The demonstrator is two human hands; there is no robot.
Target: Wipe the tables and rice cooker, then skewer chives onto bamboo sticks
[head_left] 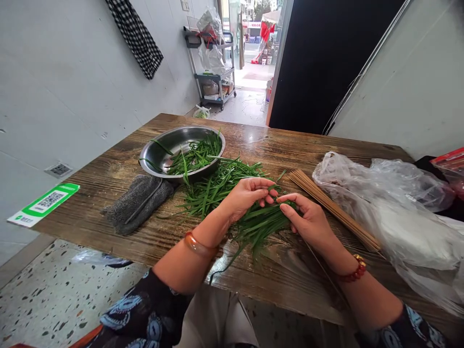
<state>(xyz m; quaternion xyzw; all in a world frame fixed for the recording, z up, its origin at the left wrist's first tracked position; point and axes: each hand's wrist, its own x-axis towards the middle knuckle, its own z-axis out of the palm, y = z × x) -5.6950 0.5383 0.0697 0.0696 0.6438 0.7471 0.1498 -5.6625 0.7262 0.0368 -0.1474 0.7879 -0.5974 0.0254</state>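
Observation:
Over the wooden table, my left hand point(252, 195) has its fingers closed in a pinch on a green chive leaf. My right hand point(306, 217) meets it, thumb and forefinger pressed together around a thin bamboo skewer point(322, 263), whose long end slants down toward my right forearm. The skewer's tip appears close to my left fingertips, but the exact contact is too small to make out. Loose chives point(259, 227) lie in a pile under and beside both hands. More chives point(201, 154) rest in a steel bowl point(155, 162) beyond my left hand.
A bundle of bamboo skewers point(333, 210) lies right of my hands, beside crumpled clear plastic bags point(395, 203). A dark grey cloth point(137, 203) sits before the bowl. At the table's left edge is a green-and-white QR card point(49, 203). A cart point(213, 75) stands near the doorway.

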